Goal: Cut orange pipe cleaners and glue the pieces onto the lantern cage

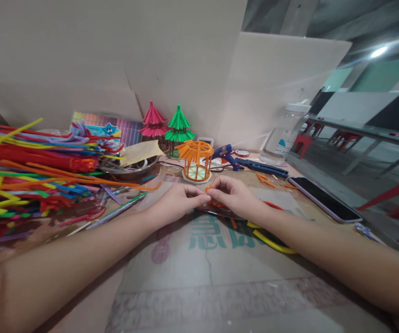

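Observation:
My left hand (178,200) and my right hand (233,195) meet at the middle of the table, fingers pinched together on a small orange pipe-cleaner piece (210,190). Both hands rest over printed cardboard (206,259). Just behind them stands an orange pipe-cleaner lantern frame (196,159) on a pale round base. Short orange offcuts (266,180) lie to the right of it.
A big heap of coloured pipe cleaners (29,171) fills the left. A pink pagoda (153,121) and a green pagoda (179,126) stand at the back. A blue glue gun (227,155), a phone (324,199), yellow-handled scissors (272,240) and a metal bowl (130,169) lie about.

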`<state>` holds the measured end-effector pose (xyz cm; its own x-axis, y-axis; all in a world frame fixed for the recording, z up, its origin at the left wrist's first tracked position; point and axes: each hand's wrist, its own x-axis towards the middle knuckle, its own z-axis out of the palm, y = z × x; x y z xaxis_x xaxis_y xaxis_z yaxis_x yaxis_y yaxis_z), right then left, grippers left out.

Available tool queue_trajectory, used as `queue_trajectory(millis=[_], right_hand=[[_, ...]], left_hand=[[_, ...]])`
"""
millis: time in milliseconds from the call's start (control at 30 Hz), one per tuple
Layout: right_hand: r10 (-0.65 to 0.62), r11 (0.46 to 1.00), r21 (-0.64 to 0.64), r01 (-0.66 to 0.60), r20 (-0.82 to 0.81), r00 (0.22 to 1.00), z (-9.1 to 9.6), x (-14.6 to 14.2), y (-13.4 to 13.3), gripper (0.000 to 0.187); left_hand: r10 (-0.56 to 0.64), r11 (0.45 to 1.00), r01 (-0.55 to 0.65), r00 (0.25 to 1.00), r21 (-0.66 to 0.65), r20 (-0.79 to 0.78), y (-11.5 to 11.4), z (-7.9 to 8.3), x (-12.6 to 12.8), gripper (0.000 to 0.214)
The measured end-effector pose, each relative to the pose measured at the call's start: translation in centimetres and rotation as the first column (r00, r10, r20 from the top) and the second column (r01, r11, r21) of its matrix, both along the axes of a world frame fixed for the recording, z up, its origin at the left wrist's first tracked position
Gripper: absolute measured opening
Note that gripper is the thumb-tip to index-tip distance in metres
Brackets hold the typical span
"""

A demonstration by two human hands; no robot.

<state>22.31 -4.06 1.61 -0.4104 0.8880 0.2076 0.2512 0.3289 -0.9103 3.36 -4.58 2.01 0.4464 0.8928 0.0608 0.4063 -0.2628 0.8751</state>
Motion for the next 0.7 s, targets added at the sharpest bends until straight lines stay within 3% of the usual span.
queue_trajectory(millis=[700], right_hand=[[-0.074, 0.980, 0.193, 0.050, 0.123, 0.990, 0.21, -0.16, -0.12, 0.015]], left_hand=[[0.009, 0.998, -0.007, 0.999, 0.055, -0.035, -0.03, 0.31, 0.07, 0.023]])
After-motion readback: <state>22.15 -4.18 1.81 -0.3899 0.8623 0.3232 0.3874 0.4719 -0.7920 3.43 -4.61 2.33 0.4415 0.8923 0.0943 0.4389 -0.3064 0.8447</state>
